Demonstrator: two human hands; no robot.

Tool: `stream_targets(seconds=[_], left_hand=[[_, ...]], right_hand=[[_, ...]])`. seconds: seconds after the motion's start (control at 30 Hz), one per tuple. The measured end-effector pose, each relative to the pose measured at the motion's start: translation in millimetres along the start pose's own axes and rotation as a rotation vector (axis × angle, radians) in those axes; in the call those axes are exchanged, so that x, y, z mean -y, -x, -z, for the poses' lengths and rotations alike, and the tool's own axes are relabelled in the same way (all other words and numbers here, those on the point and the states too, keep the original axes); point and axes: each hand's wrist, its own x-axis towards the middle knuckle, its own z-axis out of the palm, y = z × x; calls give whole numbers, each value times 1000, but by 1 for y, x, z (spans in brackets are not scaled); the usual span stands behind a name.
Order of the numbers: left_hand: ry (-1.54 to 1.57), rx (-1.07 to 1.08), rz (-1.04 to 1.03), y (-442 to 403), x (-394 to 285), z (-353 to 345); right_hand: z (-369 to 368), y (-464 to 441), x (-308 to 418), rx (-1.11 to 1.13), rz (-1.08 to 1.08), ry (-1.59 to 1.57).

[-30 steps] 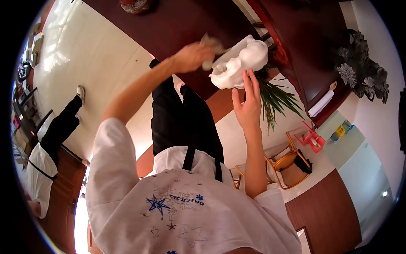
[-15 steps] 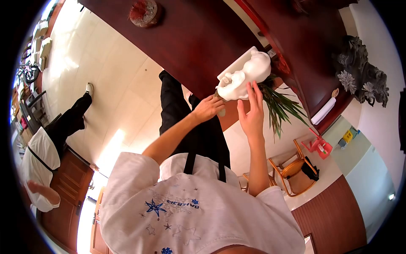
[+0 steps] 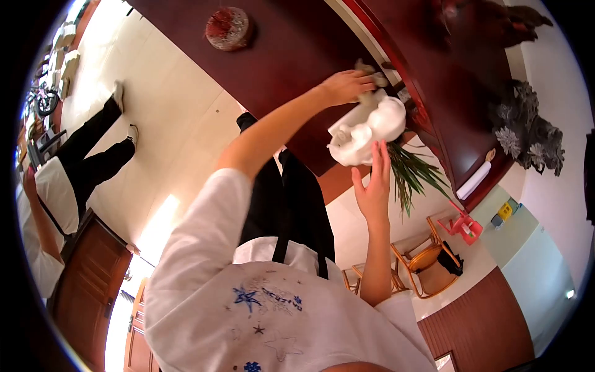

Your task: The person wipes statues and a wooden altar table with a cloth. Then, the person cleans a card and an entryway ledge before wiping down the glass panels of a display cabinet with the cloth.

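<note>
A white sculpted figurine (image 3: 385, 119) with a flat white slab behind it stands at the edge of the dark red table (image 3: 297, 56). My left hand (image 3: 346, 87) reaches past its far side, fingers closed on a crumpled greyish-beige cloth (image 3: 370, 75). That cloth lies against the top of the slab. On the near side, my right hand (image 3: 373, 189) has its fingers stretched up against the figurine's lower edge, thumb held apart. Long green plant leaves (image 3: 412, 177) hang just right of that hand.
A round pot with red contents (image 3: 229, 29) sits on the table. Dark carved ornaments (image 3: 530, 127) and a white roll (image 3: 474, 180) are at the right. Wooden chairs (image 3: 427, 266) and a red plastic stool (image 3: 465, 228) stand beyond. Another person (image 3: 52, 192) is at the left.
My left hand has moved from the figurine's near lower corner to its far side, with the cloth. My right hand stays at the figurine. The other person's legs and arm have shifted.
</note>
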Motion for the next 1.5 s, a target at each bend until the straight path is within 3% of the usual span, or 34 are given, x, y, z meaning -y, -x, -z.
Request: stream_targets(seconds=[0.13, 0.2, 0.27, 0.33, 0.4, 0.47, 0.53, 0.6, 0.67, 0.7, 0.83, 0.9, 1.0, 1.1, 1.13, 1.23, 1.33, 1.4, 1.43, 1.47, 1.5], left_hand=[[-77, -86, 122, -45, 5, -25], [-39, -97, 42, -25, 3, -25], [-2, 37, 45, 21, -10, 4], [57, 108, 119, 82, -22, 24], [27, -58, 244, 145, -28, 42], [-109, -84, 515, 182, -36, 74], [-99, -163, 590, 197, -16, 89], [238, -230, 720, 201, 0, 104], [559, -357, 834, 199, 16, 116], [381, -342, 687, 199, 24, 131], [411, -198, 474, 242, 42, 190], [410, -261, 570, 293, 58, 192], [341, -561, 982, 340, 102, 206], [413, -824, 1426, 355, 183, 225], [501, -945, 1453, 353, 217, 233], [809, -1138, 1480, 332, 308, 270], [787, -1342, 1844, 283, 348, 322], [522, -1184, 1893, 290, 365, 310], [392, -1106, 1902, 285, 370, 312], [429, -1134, 1922, 282, 376, 314], [467, -1158, 1945, 270, 366, 324]], right_hand=[[-3, 2, 1, 14, -37, 116], [-5, 0, 14, -114, 14, 269], [-26, -3, 21, -311, 96, 146], [-53, -16, 49, -358, 128, 3], [-103, -30, 64, -234, 57, -168], [-133, -62, 92, -86, 69, -8], [-189, -79, 91, -73, 65, -34], [-214, -107, 110, -12, -17, -132], [-230, -137, 118, -94, -6, -172], [-228, -153, 118, -96, 19, -141], [-213, -186, 129, 46, 168, -55], [-205, -188, 127, 133, 187, 7], [-228, -200, 115, -8, 24, 53], [-214, -294, 139, -422, -24, -71], [-218, -331, 130, -490, -26, -24], [-209, -416, 143, -453, 123, 73], [-197, -431, 180, -492, 39, -84], [-196, -412, 194, -462, 229, -77], [-193, -402, 199, -289, 277, 33], [-192, -396, 201, -114, 319, 142], [-201, -395, 193, -99, 371, 140]])
